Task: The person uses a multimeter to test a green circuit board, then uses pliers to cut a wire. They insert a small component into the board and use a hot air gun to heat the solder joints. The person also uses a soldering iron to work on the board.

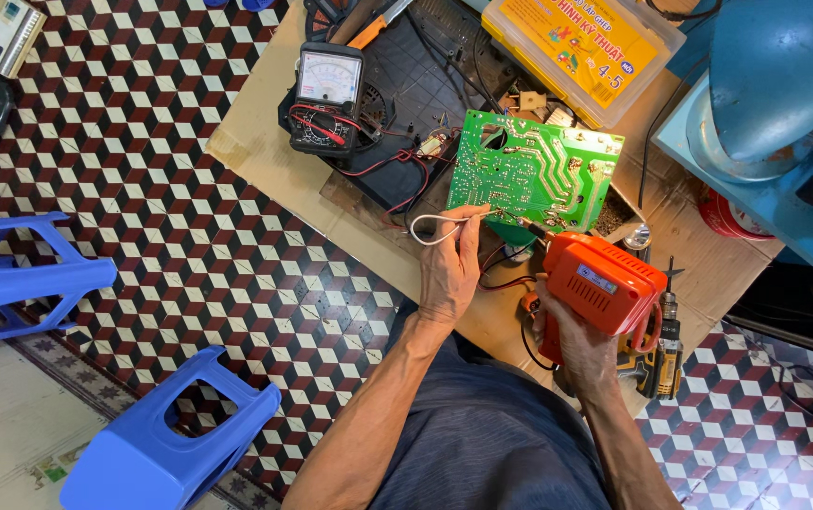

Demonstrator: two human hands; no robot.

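near the middle of the frame the left hand point(449, 269) pinches a loop of solder wire point(435, 227) between thumb and fingertips, feeding its end toward the lower edge of the green circuit board point(534, 170), which sits propped just right of centre. the right hand point(572, 345) has its fingers wrapped tight around the grip of an orange soldering gun point(605, 283), tip aimed at the same spot. it would go best, i think, with the tip heating the joint first and the wire touched to the pad, not the tip. an analog multimeter point(329, 94) lies at upper centre, well apart.
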